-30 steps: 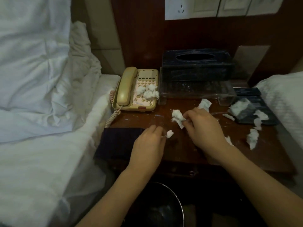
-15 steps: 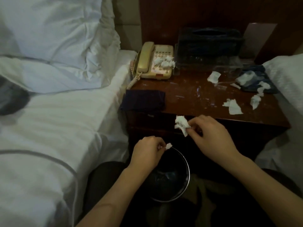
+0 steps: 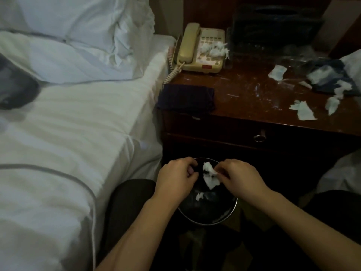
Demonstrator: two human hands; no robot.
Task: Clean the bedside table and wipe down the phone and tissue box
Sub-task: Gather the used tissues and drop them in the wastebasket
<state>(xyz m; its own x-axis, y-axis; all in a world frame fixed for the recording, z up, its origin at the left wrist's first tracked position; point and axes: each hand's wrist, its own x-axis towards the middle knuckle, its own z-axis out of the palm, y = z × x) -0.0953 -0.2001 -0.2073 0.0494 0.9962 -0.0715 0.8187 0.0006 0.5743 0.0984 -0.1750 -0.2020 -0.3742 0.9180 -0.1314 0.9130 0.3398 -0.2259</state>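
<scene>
Head view, hands: my right hand [image 3: 241, 178] pinches a crumpled tissue wad [image 3: 210, 175] at its upper edge; my left hand [image 3: 176, 178] is curled, fingertips drawn together, and I cannot tell whether it holds anything.
Head view, bin: both hands hover over the round dark bin [image 3: 224, 216] on the floor in front of the table [image 3: 244, 106]; a small white scrap [image 3: 199, 196] already lies inside it.
Head view, wad handling: I judge it nearly weightless, soft and limp; a light fingertip pinch is enough, and it should fall straight into the bin.
Head view, phone: the beige phone [image 3: 201, 49] sits at the table's back left corner, handset on its cradle, tissue bits [image 3: 214, 48] on the keypad. I judge it rigid and light enough to slide; steady its base and mind the coiled cord.
Head view, tissue box: the dark tissue box [image 3: 277, 26] stands at the back of the table, just right of the phone. Probably stiff and light; brace one side while wiping.
Head view, scraps: torn tissue pieces [image 3: 302, 110] lie on the table's right half, well apart from the phone. Thin and tearable; gather them rather than drag.
Head view, cloth: a dark folded cloth [image 3: 185, 98] lies at the table's front left edge, in front of the phone.
</scene>
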